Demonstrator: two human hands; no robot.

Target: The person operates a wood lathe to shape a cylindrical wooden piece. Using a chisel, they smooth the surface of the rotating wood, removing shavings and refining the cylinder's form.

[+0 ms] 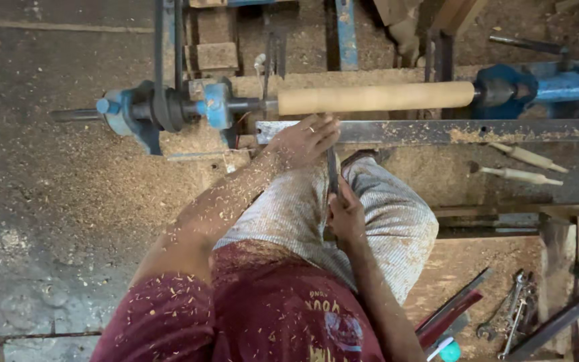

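Both hands hold a chisel (332, 171) below the wooden cylinder (375, 98).
The right hand (346, 216) is clenched around the handle, which it hides; the left hand (303, 139) covers the tip, pressing it on the metal bar (437, 131).

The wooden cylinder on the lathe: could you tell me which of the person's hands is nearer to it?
Left. The left hand lies just below the wooden cylinder, at the metal rest bar. The right hand is farther back, gripping the chisel handle.

L hand (301, 141) is stretched fwd, palm down, fingers curled, forearm dusted w/ shavings. R hand (345, 216) is drawn back nearer the body, fist closed in a grip, elbow bent. Both arms are bare below short sleeves.
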